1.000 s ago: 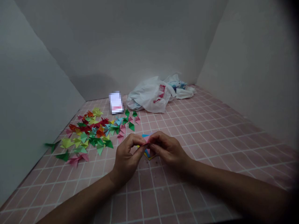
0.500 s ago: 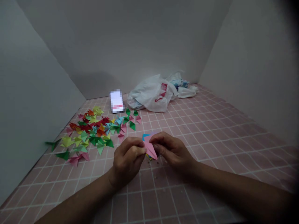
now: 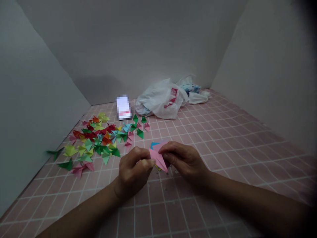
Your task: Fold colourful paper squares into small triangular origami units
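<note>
Between my two hands is a pink folded origami paper (image 3: 158, 159), its point turned down and to the right. The fingers and thumb of my left hand (image 3: 135, 170) pinch its left side. On its right side, my right hand (image 3: 184, 161) pinches an upper edge, with the fingertips partly behind the paper. Below and behind it, sheets of coloured paper (image 3: 155, 144) lie on the surface; blue, pinkish and yellow edges show, and my hands hide the rest.
Many folded paper cranes (image 3: 99, 145) in several colours lie spread at the left. A phone (image 3: 123, 107) with a lit, blurred screen stands behind them. White plastic bags (image 3: 160, 99) rest against the back wall. A pink checked cloth (image 3: 223, 158) covers the surface, with walls on three sides.
My left hand has shifted slightly left and down. More of the pink paper's upper part shows between my hands, and its tip sits a little lower. The cranes, phone and bags are unmoved.
</note>
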Demonstrator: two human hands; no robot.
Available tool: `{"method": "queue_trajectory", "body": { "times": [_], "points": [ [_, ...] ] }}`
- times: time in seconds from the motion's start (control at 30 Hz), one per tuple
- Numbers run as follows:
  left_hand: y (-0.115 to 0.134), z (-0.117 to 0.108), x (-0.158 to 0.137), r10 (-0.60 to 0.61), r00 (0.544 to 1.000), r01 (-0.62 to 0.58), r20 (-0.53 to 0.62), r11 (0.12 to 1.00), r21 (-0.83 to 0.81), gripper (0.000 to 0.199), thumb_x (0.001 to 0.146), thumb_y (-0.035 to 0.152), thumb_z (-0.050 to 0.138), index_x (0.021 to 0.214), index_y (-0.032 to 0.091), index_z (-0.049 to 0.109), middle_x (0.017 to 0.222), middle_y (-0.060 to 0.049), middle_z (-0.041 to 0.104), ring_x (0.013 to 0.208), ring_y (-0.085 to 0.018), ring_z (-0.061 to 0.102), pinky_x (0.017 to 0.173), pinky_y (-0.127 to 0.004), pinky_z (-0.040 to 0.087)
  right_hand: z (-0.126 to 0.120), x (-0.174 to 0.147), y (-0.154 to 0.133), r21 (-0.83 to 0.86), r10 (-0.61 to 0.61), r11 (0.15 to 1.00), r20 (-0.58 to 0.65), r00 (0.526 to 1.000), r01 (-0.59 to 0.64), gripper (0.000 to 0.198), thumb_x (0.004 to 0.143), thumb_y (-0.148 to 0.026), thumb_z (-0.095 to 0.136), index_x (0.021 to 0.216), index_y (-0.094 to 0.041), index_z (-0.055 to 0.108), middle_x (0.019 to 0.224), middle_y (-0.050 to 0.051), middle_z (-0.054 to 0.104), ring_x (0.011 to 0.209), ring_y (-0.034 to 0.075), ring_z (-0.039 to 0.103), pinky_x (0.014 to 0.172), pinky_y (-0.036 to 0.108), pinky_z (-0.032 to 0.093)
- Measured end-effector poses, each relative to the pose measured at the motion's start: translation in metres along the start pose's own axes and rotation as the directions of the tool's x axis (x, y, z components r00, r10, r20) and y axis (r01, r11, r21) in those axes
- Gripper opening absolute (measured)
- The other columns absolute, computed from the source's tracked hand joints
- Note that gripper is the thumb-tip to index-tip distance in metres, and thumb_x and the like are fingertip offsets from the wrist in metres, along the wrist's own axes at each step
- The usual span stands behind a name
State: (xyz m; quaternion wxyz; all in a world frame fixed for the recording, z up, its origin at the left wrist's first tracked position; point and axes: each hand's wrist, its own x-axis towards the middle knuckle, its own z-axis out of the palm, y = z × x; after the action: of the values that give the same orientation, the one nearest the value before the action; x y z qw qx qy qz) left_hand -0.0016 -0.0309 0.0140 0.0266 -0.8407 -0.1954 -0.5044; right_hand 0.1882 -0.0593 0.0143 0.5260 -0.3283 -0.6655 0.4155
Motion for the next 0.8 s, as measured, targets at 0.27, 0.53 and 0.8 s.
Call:
{"method": "queue_trajectory", "body": {
  "times": [0.27, 0.53, 0.8],
  "points": [
    [-0.002, 0.001, 0.0, -0.096, 0.995, 0.097, 0.019, 0.991, -0.091, 0.022, 0.08, -0.001, 0.064, 0.086, 0.019, 0.057, 0.089, -0.003, 0.064, 0.081, -0.013, 0.064, 0.072, -0.025, 0.053, -0.005, 0.002, 0.004, -0.165, -0.082, 0.982, 0.045, 0.996, 0.088, 0.012, 0.093, -0.013, 0.055, 0.095, -0.018, 0.066, 0.081, 0.002, 0.063, 0.069, 0.011, 0.06, 0.061, 0.023, 0.049],
    [-0.004, 0.008, -0.004, -0.38, 0.909, 0.413, 0.169, 0.775, -0.479, 0.015, 0.083, 0.004, 0.066, 0.088, 0.018, 0.063, 0.088, -0.004, 0.066, 0.081, -0.015, 0.065, 0.069, -0.026, 0.055, -0.007, 0.005, -0.002, -0.24, -0.097, 0.964, 0.086, 0.992, 0.115, 0.012, 0.094, -0.018, 0.055, 0.088, -0.017, 0.065, 0.073, 0.0, 0.062, 0.06, 0.009, 0.058, 0.057, 0.021, 0.046],
    [-0.002, 0.01, 0.001, -0.52, 0.787, 0.582, 0.331, 0.449, -0.678, 0.005, 0.085, 0.013, 0.067, 0.088, 0.018, 0.066, 0.085, -0.003, 0.064, 0.077, -0.014, 0.065, 0.068, -0.027, 0.06, -0.007, 0.004, 0.002, 0.003, 0.065, 0.998, 0.07, 0.995, -0.065, 0.017, 0.093, -0.026, 0.058, 0.084, -0.016, 0.066, 0.073, 0.001, 0.063, 0.058, 0.008, 0.059, 0.053, 0.02, 0.051]
  ]
}}
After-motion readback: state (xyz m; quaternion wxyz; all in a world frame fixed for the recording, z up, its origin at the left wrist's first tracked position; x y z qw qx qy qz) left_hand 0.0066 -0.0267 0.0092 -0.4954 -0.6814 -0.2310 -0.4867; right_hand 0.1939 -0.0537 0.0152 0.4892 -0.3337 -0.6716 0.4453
